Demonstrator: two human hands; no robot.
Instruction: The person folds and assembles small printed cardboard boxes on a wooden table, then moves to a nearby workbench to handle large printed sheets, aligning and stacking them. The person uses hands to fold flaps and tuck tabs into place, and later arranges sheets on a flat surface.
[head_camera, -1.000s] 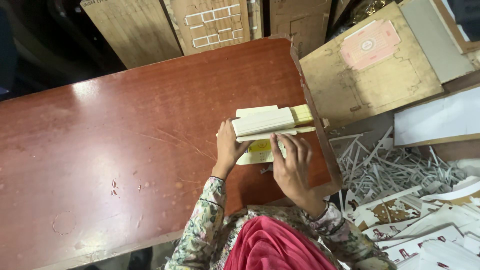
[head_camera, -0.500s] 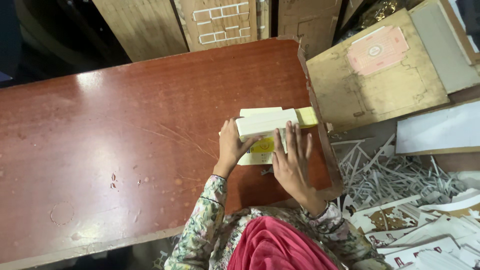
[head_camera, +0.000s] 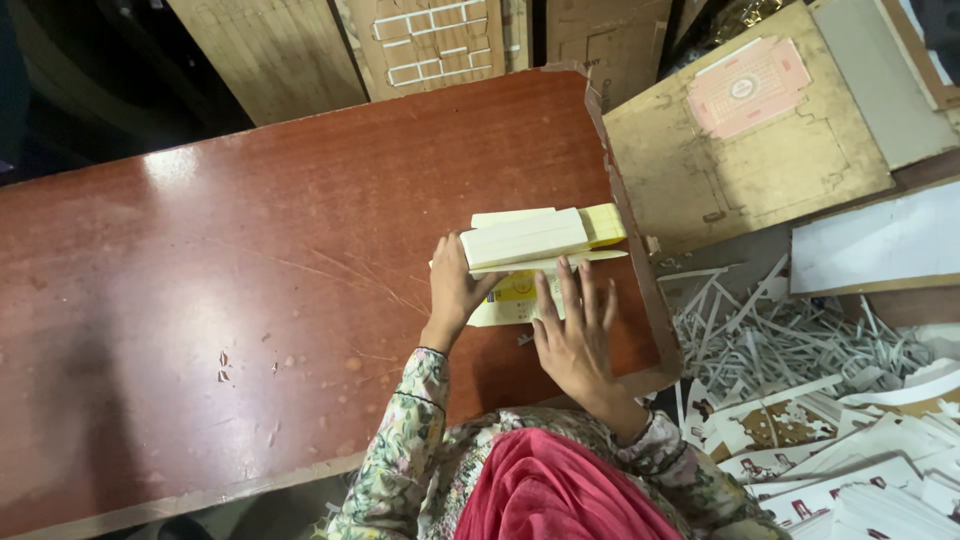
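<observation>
Overhead view from the head camera. A reddish-brown wooden desk (head_camera: 250, 300) fills the left and centre of the frame; its glossy top shows scratches and small chips. Near the desk's right edge, about midway along it, lies a folded cream carton blank (head_camera: 525, 238) with a yellow flap at its right end. It rests on a flat printed carton sheet (head_camera: 512, 298), cream with a yellow patch, which shows between the two hands.

The left hand (head_camera: 455, 285) is partly open: its fingers curl against the left end of the folded carton blank, with the thumb lying toward the printed sheet. The right hand (head_camera: 578, 325) is open and flat, palm down, fingers spread and pointing toward the far edge; its fingertips reach the near edge of the folded blank while the palm presses the printed sheet onto the desk. Neither hand encloses anything fully; both bear on the cardboard. Both forearms wear floral-patterned sleeves (head_camera: 400, 440), and a pink-red cloth (head_camera: 560, 495) lies at the person's chest at the bottom of the frame.

Beyond the desk's far edge stand brown die-cutting boards (head_camera: 270, 50). Past the right edge leans a large brown board (head_camera: 740, 170) carrying a pink carton outline. Below it, the floor holds a heap of white cardboard offcut strips (head_camera: 780, 335) and, at the lower right corner, stacks of flat printed blanks (head_camera: 860, 470).
</observation>
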